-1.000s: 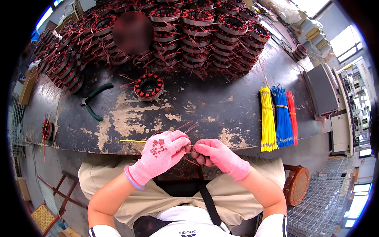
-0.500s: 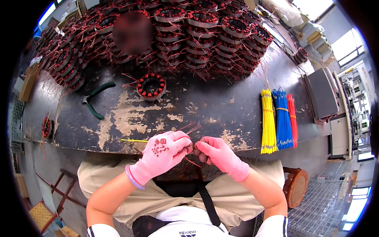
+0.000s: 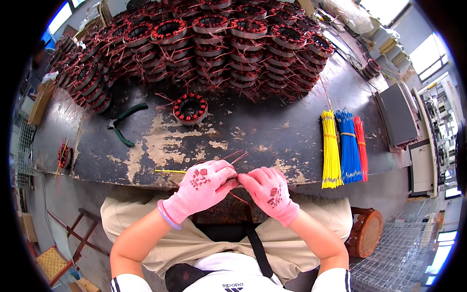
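**Two gloved hands pinch copper wires at the desk edge**

I see my left hand point(image 3: 204, 184) in a pink glove, its grip closed on a few thin copper wires point(image 3: 237, 157) that stick up and away from the fingers. My right hand point(image 3: 269, 191), also in a pink glove, meets it fingertip to fingertip, its grip pinched shut on the same wires. Both hands sit at the near edge of the desk point(image 3: 272, 126), above my lap. A dark round part lies under the hands, mostly hidden, so I cannot tell what it is.

Just left of the left hand, a yellow tube point(image 3: 170, 171) lies on the worn desk. Off to the right, well apart from the hands, lie bundles of yellow tubes point(image 3: 331, 148), blue tubes point(image 3: 348, 146) and red tubes point(image 3: 360, 146), side by side. Further out, a single wound coil ring point(image 3: 190, 108) sits alone, with green-handled pliers point(image 3: 122, 125) to its left. At the far side, stacked coil rings point(image 3: 214, 39) fill the desk.
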A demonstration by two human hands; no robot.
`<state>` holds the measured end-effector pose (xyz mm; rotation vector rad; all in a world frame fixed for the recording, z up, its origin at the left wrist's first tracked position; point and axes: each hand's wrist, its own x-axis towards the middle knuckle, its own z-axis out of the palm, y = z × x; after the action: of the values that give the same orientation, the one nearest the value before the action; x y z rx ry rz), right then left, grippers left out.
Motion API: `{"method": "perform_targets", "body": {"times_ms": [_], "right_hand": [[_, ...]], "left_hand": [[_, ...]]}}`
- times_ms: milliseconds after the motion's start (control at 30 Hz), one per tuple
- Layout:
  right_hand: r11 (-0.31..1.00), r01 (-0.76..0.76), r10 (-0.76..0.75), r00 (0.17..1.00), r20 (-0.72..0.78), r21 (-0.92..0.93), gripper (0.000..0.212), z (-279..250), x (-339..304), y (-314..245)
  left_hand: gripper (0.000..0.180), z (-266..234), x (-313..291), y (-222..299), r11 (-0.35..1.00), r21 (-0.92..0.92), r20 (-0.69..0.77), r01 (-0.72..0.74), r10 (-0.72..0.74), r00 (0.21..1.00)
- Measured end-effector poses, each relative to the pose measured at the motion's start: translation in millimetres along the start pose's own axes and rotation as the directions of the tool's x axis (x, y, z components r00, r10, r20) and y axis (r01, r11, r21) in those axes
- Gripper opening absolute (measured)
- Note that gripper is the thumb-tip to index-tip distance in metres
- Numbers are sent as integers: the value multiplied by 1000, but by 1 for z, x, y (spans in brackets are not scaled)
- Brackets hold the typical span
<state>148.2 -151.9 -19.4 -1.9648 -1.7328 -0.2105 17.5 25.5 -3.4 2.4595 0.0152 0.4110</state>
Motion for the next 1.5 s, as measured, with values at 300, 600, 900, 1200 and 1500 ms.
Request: {"method": "perform_targets", "body": {"times_ms": [300,600,900,1200,1500], "right_hand": [[990,92,-86,995,56,-106,43,2,2,1],[930,-360,366,895,-255,69,23,-57,-36,30],[429,-843,615,535,-579,-324,34,-143,-154,125],[361,-882,758,467,-455,-303,22,-137,-148,145],[315,-940,842,340,-420,-130,24,-163,-160,126]], "left_hand": [[24,-33,-4,2,996,89,-90,-5,13,996],[22,-4,2,-2,988,31,-87,154,-150,985],[30,-1,0,-8,980,50,-69,194,-191,979],[33,3,-9,-21,978,47,-101,203,-197,975],[38,-2,1,-11,979,188,-72,82,-70,995]]}}
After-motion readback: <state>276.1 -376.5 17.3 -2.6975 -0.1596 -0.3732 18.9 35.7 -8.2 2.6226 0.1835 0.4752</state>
